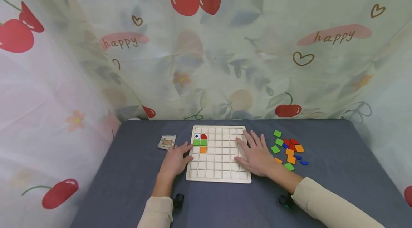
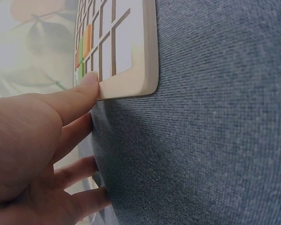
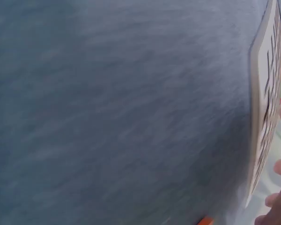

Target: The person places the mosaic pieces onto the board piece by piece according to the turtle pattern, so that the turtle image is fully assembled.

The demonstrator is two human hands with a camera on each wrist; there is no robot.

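Note:
A pale wooden grid board (image 1: 219,181) lies flat on the table. In its upper left cells sit a white eye tile (image 1: 197,136), a red rounded tile (image 1: 204,136), two green tiles (image 1: 200,143) and an orange tile (image 1: 203,149). My left hand (image 1: 173,162) touches the board's left edge; in the left wrist view the thumb (image 2: 82,93) lies on the rim, with the other fingers loosely bent beside it. Across the board's right side, my right hand (image 1: 257,156) rests with its fingers spread, and it holds no tile. The right wrist view catches only some fingertips.
Right of the board, loose tiles lie scattered: green (image 1: 275,149), red (image 1: 293,142), orange (image 1: 291,159) and blue (image 1: 304,163). A small picture card (image 1: 167,142) lies left of the board. The dark cloth-covered table (image 1: 219,206) ends at a printed curtain (image 1: 238,42).

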